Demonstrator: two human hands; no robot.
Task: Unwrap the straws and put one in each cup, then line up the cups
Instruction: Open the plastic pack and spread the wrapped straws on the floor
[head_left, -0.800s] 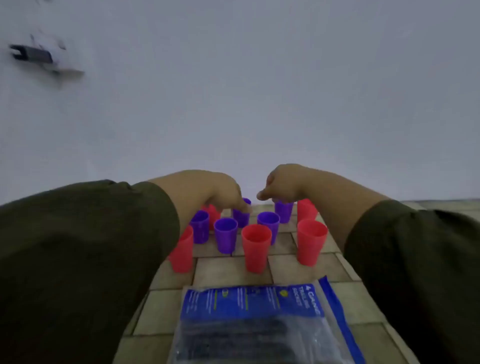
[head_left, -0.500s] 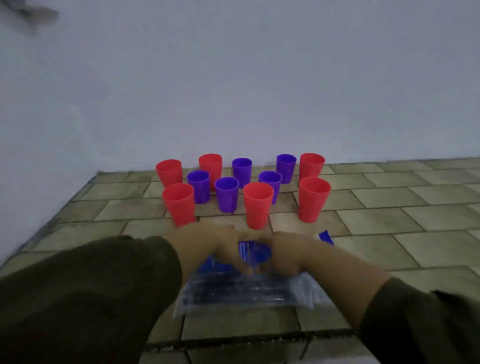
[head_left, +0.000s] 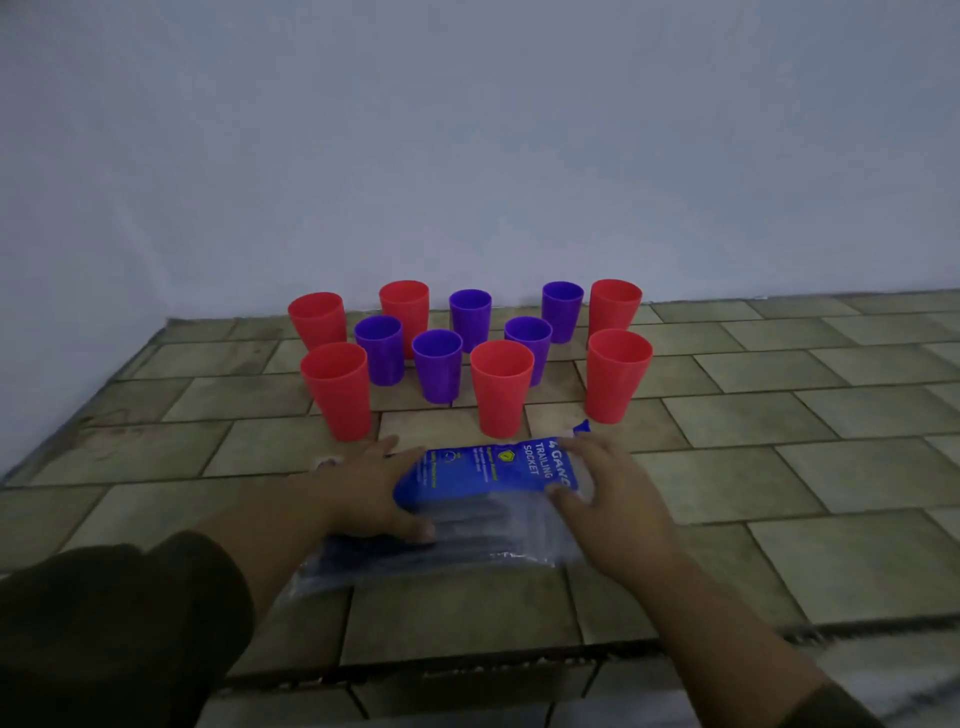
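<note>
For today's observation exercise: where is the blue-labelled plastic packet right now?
Head view, low centre: plastic packet on the tiled surface, nearer than the front red cups, left hand and right hand touching its ends.

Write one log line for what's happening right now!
left hand: on plastic packet | right hand: on plastic packet | cups: upright, clustered, nothing sticking out

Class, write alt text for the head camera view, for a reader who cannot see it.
A person's left hand and right hand rest on a clear plastic packet with a blue label, lying on a tiled surface. Beyond it stand six red cups and five purple cups, upright, without straws.
</note>
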